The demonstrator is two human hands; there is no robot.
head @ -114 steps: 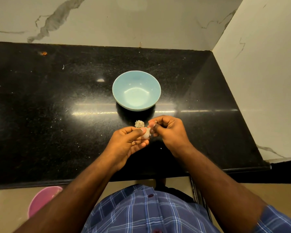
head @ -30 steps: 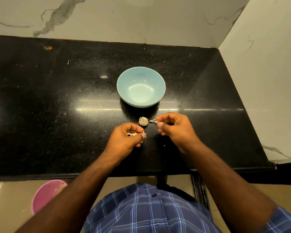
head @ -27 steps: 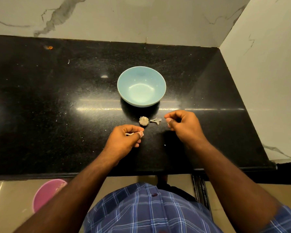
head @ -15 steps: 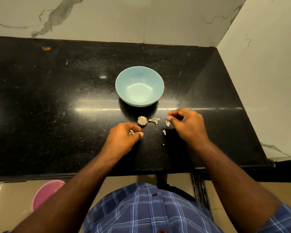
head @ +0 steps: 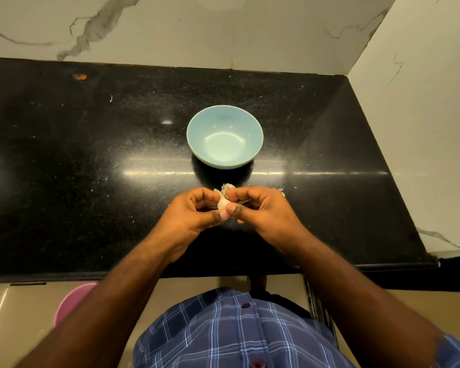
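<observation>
Pinching a pale garlic clove [head: 221, 203] between curled thumbs and fingertips, left hand [head: 189, 217] and right hand [head: 262, 211] meeting, above the counter [head: 91, 155], nearer its front edge, just short of the blue bowl [head: 194, 134].

Dim warm light, countertop [head: 91, 155] glare, wide-angle distortion

A bowl [head: 225, 136] stands mid-counter [head: 91, 155]. Just before it, the left hand [head: 191, 216] and right hand [head: 263, 211] meet, a clove [head: 221, 204] pinched between them. A tub [head: 72, 301] sits on the floor, left, below the counter.
</observation>
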